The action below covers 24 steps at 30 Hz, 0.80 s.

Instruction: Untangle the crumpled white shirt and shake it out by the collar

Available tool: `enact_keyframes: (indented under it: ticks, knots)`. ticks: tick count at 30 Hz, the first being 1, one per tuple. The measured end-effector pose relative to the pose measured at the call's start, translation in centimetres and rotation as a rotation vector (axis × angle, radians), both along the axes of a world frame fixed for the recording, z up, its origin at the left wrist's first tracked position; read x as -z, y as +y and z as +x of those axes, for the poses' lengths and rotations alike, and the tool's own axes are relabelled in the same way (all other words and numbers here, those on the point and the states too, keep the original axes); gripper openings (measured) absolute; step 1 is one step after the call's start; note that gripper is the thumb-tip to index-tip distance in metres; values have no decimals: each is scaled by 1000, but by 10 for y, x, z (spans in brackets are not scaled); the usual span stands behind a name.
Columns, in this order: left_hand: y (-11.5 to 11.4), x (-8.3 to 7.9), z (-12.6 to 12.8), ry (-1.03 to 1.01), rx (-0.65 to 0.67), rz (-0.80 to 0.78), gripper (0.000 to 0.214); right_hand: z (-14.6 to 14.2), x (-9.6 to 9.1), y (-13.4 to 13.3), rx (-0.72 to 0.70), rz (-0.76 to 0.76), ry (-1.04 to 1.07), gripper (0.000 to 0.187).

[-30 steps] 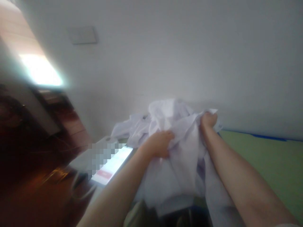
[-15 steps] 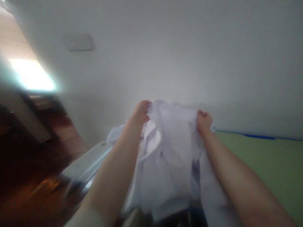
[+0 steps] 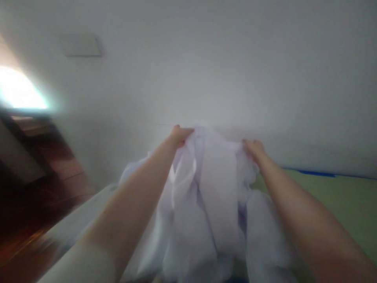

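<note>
A white garment, seemingly a shirt point(image 3: 219, 188), hangs in loose folds in front of me, stretched between both hands. My left hand point(image 3: 181, 135) is closed on its upper left edge. On the upper right edge my right hand point(image 3: 253, 149) grips the same cloth, with the thumb side towards the garment. The lower part of the shirt spreads downwards and out of view at the bottom. Motion blur hides its finer details, such as collar or buttons.
A pale wall point(image 3: 206, 70) stands straight ahead, with a white switch plate point(image 3: 81, 45) at upper left. A green surface point(image 3: 330, 200) with a blue strip along its back edge lies to the right. A pale board-like surface point(image 3: 79, 214) and a reddish floor point(image 3: 70, 169) lie left.
The view has turned slightly right, so the wall plate and doorway sit further left. The garment hangs wider and lower between my hands, which keep hold of it.
</note>
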<state>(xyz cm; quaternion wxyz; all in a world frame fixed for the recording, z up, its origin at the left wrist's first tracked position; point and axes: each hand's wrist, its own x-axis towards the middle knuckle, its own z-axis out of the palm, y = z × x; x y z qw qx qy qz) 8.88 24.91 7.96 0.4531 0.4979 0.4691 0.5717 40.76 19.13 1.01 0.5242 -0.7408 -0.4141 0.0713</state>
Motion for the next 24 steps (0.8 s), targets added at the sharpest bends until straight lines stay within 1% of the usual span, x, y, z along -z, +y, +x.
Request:
enact_keyframes:
  ticks: [2,4,6,7,9,11,13,15,16,18,19,21,24]
  knots:
    - [-6,8,-11,193,-9,-49,104,7,3,-10,-55,-69,17,42]
    - [-17,12,-22,339,0,-36,107,15,8,-27,-138,-154,55,43]
    - [-31,12,-31,510,-13,-6,112,21,15,-46,-238,-256,109,43]
    - [-39,12,-34,636,-35,12,112,23,20,-56,-283,-307,129,43]
    - [-56,15,-37,965,-93,54,102,24,30,-72,-355,-398,127,42]
    - [-75,23,-34,1268,-92,91,88,22,38,-81,-363,-404,15,37]
    - [-91,36,-25,1433,-69,128,85,16,41,-84,-317,-336,-141,29]
    - [-100,49,-13,1469,-113,172,83,10,37,-81,-261,-262,-252,22]
    - [-102,54,-9,1458,-151,199,79,6,33,-79,-237,-237,-278,21]
    - [-99,56,-3,1422,-194,246,59,-1,19,-76,-173,-185,-329,20]
    - [-96,53,-3,1405,-193,260,48,-6,9,-75,-135,-150,-365,21]
    - [-89,37,-2,1368,-183,297,35,-20,-13,-77,-89,-71,-436,22]
    - [-85,-1,7,1277,-165,354,30,-53,-46,-78,-116,50,-479,30]
